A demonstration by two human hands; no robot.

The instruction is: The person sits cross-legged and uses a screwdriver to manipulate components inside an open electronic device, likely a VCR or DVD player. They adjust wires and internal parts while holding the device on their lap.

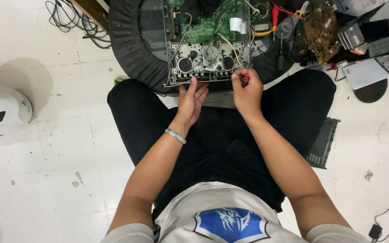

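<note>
The grey metal tape-deck mechanism with two round reels (210,63) lies on the floor at the person's knees, inside an opened black plastic device case (131,45). Its long axis runs left-right, and the near edge faces the person. The left hand (191,100) rests at this near edge, on the left part; its fingers (198,91) are pressed together, slightly bent, and the thumb touches the metal frame. The right hand (247,92) is at the right end of the deck. Its fingers (245,77) pinch a small red-handled tool (246,77); the tip is hidden, so which way it points I cannot tell.

Behind the deck is a green circuit board (208,24) w/ thin white wires (230,45) crossing over the mechanism. Right of it lie red and yellow hand tools (273,20), a brown dirty lump (320,31) and white papers (368,72). A white round appliance (1,110) stands far left, well apart.
</note>
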